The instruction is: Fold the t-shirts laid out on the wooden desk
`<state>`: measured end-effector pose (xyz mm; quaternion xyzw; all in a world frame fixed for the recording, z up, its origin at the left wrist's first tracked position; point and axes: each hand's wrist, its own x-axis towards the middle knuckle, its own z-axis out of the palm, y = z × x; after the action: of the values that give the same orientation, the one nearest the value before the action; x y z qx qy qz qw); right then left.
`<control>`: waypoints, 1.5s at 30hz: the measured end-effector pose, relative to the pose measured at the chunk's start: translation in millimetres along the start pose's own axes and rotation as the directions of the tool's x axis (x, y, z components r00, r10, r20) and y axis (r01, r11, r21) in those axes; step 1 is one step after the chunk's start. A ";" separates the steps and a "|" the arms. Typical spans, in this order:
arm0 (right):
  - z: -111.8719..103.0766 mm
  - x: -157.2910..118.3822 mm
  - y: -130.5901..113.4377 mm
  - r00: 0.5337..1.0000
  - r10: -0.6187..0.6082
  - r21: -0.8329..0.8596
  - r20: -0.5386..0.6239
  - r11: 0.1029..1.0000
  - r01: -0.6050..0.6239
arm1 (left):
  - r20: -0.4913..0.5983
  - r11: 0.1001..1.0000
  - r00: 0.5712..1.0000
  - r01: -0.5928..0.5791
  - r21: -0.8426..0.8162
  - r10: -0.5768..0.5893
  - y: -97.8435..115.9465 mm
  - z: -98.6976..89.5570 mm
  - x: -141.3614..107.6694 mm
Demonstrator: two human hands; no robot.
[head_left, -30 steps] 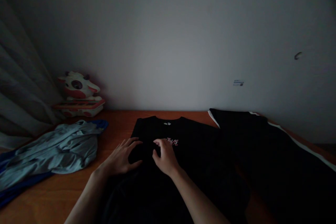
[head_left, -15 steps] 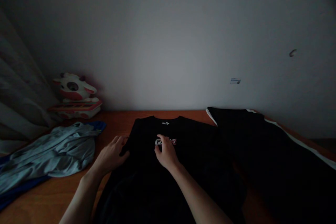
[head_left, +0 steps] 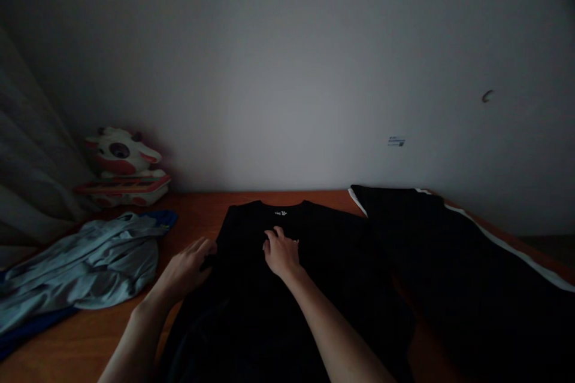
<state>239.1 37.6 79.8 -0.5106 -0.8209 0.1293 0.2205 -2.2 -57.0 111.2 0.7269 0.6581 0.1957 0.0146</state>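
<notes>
A black T-shirt lies spread out with its neckline toward the wall and a small white mark inside the collar. At its left edge is my left hand, thumb and fingers closed on the dark fabric by the sleeve. My right hand rests over the chest of the shirt, fingers apart and slightly curled, covering most of the printed patch there. Nothing shows between the right hand's fingers.
Grey and blue clothing lies crumpled at the left. Behind it a cow-shaped toy keyboard stands near the curtain. A black garment with white stripes covers the right side of the orange-brown surface.
My right hand has shifted slightly over the print, hiding more of it, and its fingers have moved. My left hand stays at the shirt's left edge. The view has turned slightly.
</notes>
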 end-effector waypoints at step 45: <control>-4.5 -23.5 -4.3 0.926 -0.349 0.103 0.142 0.936 0.336 | 0.156 0.988 0.979 -0.144 0.060 0.133 2.0 41.1 -0.6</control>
<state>246.9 14.6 80.2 -0.3387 -0.9067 0.1605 0.1934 12.2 -48.2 73.7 0.7839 0.6092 0.1171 0.0250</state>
